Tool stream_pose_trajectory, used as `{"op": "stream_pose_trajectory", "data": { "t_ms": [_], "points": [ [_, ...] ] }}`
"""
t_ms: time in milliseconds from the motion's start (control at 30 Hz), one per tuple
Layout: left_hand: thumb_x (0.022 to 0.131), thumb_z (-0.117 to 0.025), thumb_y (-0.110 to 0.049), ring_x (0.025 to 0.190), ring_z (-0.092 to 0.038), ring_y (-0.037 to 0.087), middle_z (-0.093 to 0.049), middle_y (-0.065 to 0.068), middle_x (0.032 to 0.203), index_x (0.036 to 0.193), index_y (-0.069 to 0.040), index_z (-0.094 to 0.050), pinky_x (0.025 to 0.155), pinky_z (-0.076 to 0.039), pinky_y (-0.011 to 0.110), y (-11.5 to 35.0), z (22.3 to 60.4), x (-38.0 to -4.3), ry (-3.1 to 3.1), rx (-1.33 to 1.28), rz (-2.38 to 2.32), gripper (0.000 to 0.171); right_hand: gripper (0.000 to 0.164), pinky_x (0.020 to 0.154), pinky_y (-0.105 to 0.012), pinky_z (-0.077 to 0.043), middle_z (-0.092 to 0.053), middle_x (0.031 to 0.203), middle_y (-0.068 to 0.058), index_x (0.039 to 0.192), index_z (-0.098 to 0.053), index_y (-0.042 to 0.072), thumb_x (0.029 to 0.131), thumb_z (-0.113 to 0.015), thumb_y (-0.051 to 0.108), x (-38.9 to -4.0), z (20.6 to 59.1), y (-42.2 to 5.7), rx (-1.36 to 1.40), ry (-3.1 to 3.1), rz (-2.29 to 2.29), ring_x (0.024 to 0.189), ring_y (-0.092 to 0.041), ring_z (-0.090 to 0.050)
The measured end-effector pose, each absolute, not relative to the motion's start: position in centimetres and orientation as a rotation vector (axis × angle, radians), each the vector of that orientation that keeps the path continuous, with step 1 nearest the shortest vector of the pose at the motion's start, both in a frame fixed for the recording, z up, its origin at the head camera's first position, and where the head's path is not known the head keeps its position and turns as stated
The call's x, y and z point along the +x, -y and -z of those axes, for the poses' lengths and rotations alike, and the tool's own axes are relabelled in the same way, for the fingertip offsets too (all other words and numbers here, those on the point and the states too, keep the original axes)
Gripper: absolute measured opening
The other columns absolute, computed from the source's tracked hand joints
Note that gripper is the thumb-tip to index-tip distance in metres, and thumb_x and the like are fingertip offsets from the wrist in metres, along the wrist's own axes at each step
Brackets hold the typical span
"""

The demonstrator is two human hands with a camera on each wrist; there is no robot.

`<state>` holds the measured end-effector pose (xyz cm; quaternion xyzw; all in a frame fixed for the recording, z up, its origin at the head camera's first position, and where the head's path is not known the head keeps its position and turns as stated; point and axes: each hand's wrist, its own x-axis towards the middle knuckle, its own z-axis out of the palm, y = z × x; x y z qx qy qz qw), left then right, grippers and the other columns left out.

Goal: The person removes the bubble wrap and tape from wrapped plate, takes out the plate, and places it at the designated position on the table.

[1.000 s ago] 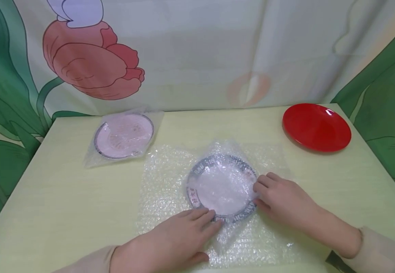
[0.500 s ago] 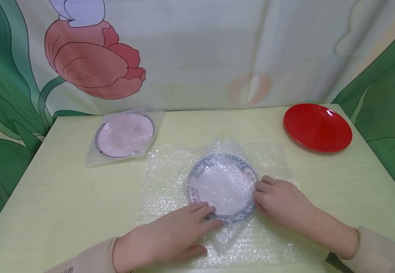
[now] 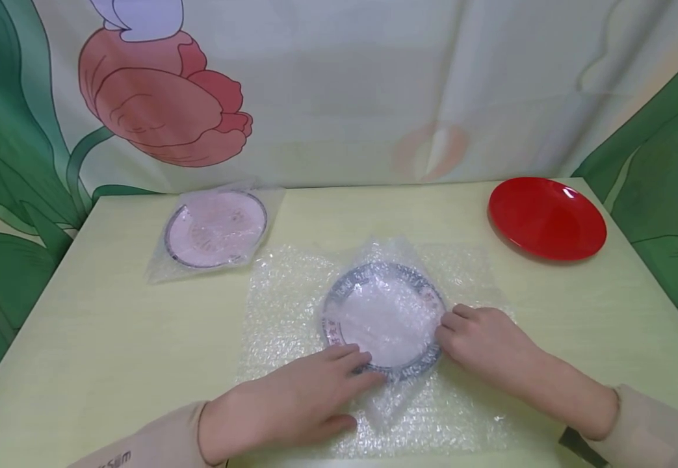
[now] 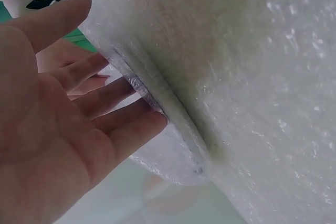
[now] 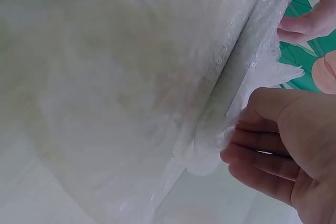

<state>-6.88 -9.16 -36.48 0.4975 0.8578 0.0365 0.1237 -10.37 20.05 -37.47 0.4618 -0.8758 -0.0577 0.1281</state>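
Observation:
A round plate [image 3: 388,318] with a blue patterned rim lies under clear plastic wrapping on a sheet of bubble wrap [image 3: 280,305]. My left hand [image 3: 298,393] rests at the plate's lower left rim, fingers stretched out on the wrapped edge and thumb held apart. In the left wrist view the fingertips [image 4: 157,119] touch the wrapped rim. At the right rim, my right hand [image 3: 491,338] has its fingers curled and pinches the plastic wrapping [image 5: 247,80]. The plate's right edge is partly hidden behind those fingers.
Another plate [image 3: 218,227] in clear plastic lies at the back left of the pale yellow table [image 3: 110,344]. A glossy red plate [image 3: 549,218] sits at the back right. Behind the table hangs a printed curtain [image 3: 327,97].
My left hand has shifted slightly up over the plate's lower left rim. The right hand's fingers have drawn in closer together at the right rim. The plate stays in place.

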Motion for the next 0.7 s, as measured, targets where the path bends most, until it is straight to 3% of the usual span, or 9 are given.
{"op": "stream_pose_trajectory", "data": {
  "t_ms": [267,700],
  "points": [
    [0.094,-0.074,-0.039,0.137,-0.047,0.026,-0.053,0.008,0.147,0.160,-0.026,-0.037,0.113,-0.040,0.038,8.79,36.54,-6.91,-2.502,1.443,-0.046,0.077,0.021,0.055,-0.031,-0.055,-0.068,0.078,-0.006,0.080,-0.066,0.005,0.074,-0.086,-0.001,-10.29,37.70,-20.34,1.317,2.529,0.094,0.070,-0.021,-0.064],
    [0.091,-0.077,-0.038,0.119,-0.053,0.022,-0.057,0.003,0.124,0.156,-0.027,-0.045,0.098,-0.051,0.035,8.12,36.21,-6.78,-2.537,1.450,-0.051,0.073,0.025,0.054,-0.032,-0.053,-0.062,0.072,-0.006,0.082,-0.058,0.005,0.078,-0.082,-0.003,-10.15,37.84,-20.60,1.264,2.561,0.020,0.065,-0.020,-0.059]
  ]
}}
